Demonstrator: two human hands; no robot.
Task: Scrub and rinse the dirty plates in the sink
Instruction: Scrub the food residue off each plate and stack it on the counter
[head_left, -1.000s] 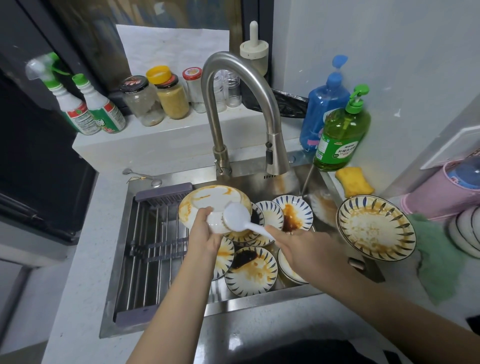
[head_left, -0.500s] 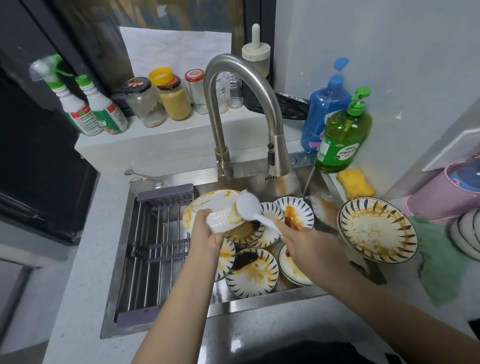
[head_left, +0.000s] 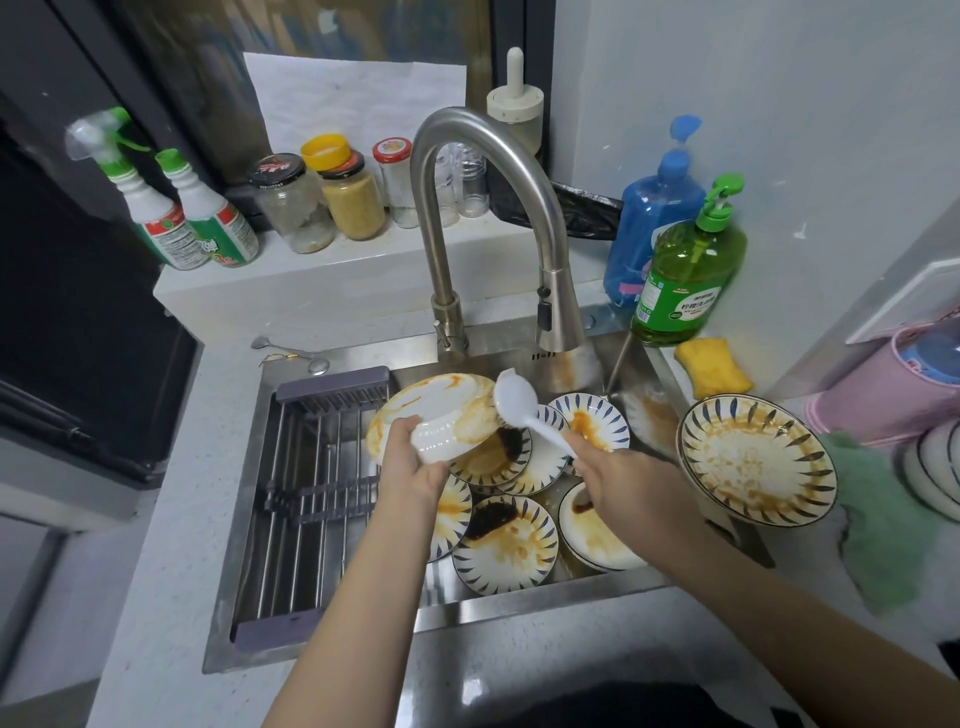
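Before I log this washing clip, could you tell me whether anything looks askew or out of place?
One blue-striped dirty plate perches tilted on the steel sink's right rim, half over the counter. Brown sauce streaks the sink's back wall below the faucet. Nothing looks broken.

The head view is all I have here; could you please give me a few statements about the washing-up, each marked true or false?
1. The left hand holds an upturned plate over the sink. True.
2. The right hand holds a yellow sponge. False: it grips a white brush; the sponge lies on the counter.
3. Dirty plates lie in the sink. True.
4. The drying rack is stacked with plates. False: it holds none.
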